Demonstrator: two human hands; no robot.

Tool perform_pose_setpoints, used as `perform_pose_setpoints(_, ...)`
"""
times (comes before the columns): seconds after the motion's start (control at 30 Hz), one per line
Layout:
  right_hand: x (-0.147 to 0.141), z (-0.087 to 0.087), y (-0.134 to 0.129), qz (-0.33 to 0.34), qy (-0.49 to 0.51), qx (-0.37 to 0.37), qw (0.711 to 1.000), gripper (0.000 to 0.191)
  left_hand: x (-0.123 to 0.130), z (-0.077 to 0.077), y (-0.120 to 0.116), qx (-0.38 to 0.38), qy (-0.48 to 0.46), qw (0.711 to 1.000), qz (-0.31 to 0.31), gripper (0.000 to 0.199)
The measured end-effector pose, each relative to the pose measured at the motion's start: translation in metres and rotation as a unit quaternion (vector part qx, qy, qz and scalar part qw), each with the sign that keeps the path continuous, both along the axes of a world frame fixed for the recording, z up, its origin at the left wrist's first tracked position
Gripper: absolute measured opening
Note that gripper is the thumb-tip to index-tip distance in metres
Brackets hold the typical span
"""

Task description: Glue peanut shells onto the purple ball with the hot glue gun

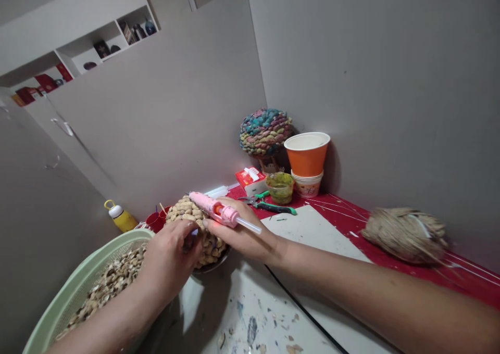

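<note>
A rounded form covered in peanut shells (183, 208) rests in what looks like a dark shallow dish (213, 267), only partly visible. My right hand (246, 237) grips a pink hot glue gun (214, 208) over the top of that form, with a clear glue stick (249, 225) poking out of its rear. Against the near side of the shells is my left hand (172, 255), its fingers curled and pinched together. Whatever sits between those fingertips is hidden. A black cord (302, 307) trails from under my right wrist.
Left stands a green basket (84, 270) of peanut shells (113, 281). Behind are pliers (269, 204), a green-stained tub (280, 187), an orange paper bucket (307, 156), a tissue pack (250, 179) and a coloured shell-covered tree (265, 133). Twine (404, 235) lies right, a yellow bottle (120, 216) left.
</note>
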State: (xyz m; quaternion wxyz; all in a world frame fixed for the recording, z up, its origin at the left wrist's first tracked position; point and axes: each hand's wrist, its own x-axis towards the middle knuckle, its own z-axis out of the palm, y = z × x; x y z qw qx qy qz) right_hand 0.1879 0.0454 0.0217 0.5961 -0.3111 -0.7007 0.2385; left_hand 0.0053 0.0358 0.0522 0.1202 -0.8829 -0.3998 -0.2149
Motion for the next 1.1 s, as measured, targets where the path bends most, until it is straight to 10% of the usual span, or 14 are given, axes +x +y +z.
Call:
perform_pose_setpoints(0.4,0.000,0.000,-0.003,0.002,0.003,-0.007,1.000,0.021,-0.004,0.015,-0.018,-0.099,-0.182,0.978,-0.026,0.008)
perform_pose_setpoints(0.87,-0.001,0.011,-0.021,0.146,0.076,-0.112,0.980,0.010,-0.009,-0.009,-0.065,-0.422,-0.585,0.691,0.042,0.022)
perform_pose_setpoints(1.1,-0.003,0.019,-0.030,0.204,0.028,-0.165,0.965,0.011,0.000,-0.017,-0.056,-0.428,-0.605,0.671,0.030,0.028)
